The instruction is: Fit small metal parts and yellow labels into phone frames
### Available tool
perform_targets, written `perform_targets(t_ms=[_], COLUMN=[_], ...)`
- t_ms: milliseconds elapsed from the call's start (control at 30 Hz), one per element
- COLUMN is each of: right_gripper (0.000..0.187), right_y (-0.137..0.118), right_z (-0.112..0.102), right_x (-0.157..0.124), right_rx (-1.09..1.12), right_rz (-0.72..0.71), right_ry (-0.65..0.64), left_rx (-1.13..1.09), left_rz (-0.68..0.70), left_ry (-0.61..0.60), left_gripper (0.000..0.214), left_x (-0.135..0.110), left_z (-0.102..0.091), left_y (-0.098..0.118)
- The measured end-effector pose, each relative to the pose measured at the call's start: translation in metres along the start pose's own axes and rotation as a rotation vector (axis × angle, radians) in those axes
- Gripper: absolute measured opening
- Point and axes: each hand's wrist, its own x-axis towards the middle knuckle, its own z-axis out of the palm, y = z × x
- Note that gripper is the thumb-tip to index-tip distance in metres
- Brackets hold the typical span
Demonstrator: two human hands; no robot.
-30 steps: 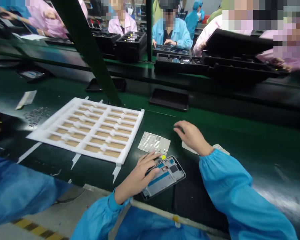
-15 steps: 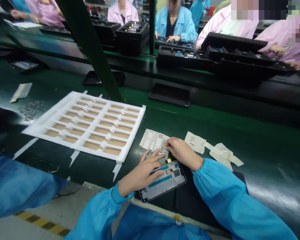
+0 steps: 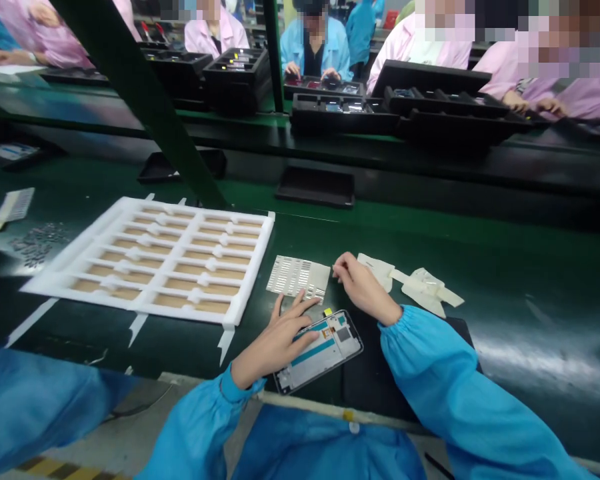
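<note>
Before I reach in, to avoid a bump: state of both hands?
Left hand: open, thumb on the phone.
Right hand: pinched closed; cannot tell if holding anything.

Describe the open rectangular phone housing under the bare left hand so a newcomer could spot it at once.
Find the white gridded foam tray on the dark green tabletop. Right of it, at the tabletop's near edge, the person's bare left hand rests on a dark-rimmed rectangular phone housing. Its grey interior with blue strips sets it apart from the pale, silver-marked sheet beyond.
</note>
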Motion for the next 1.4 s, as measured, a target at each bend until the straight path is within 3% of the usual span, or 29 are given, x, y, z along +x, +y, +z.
perform_targets(t_ms=[233, 433, 567, 700, 833, 1067, 1133, 1300, 1400], right_gripper=[0.017, 0.019, 0.017, 0.015, 0.013, 0.005, 0.007, 0.021, 0.011], right_y=[0.005, -0.003, -0.012, -0.008, 0.004, 0.001, 0.003, 0.022, 0.032], right_z=[-0.021, -0.045, -0.066, -0.075, -0.074, -0.080, -0.079, -0.062, -0.048], right_x=[-0.033, -0.086, -0.121, -0.139, -0.140, -0.138, -0.141, -0.156, -0.166], right_rx=[0.650, 0.808, 0.799, 0.672, 0.611, 0.508, 0.461, 0.151, 0.173], right_rz=[0.029, 0.064, 0.054, 0.057, 0.039, -0.026, -0.027, -0.112, -0.212], right_ry=[0.093, 0.162, 0.131, -0.065, -0.204, -0.271, -0.203, 0.259, 0.293], left_rx=[0.038, 0.075, 0.299, 0.338, 0.220, -0.046, -0.058, -0.060, -0.045], left_rz=[0.019, 0.017, 0.089, 0.240, 0.328, 0.452, 0.452, 0.409, 0.403], left_ry=[0.048, 0.038, 0.037, 0.128, 0.337, 0.524, 0.529, 0.502, 0.450], left_gripper=[0.033, 0.028, 0.023, 0.021, 0.024, 0.010, 0.009, 0.012, 0.015], left_x=[-0.003, -0.004, 0.011, 0.027, 0.029, 0.030, 0.030, 0.028, 0.026], left_z=[-0.004, -0.025, -0.019, 0.002, 0.020, 0.027, 0.027, 0.029, 0.029], left_y=[0.009, 0.051, 0.082, 0.095, 0.092, 0.097, 0.097, 0.091, 0.091])
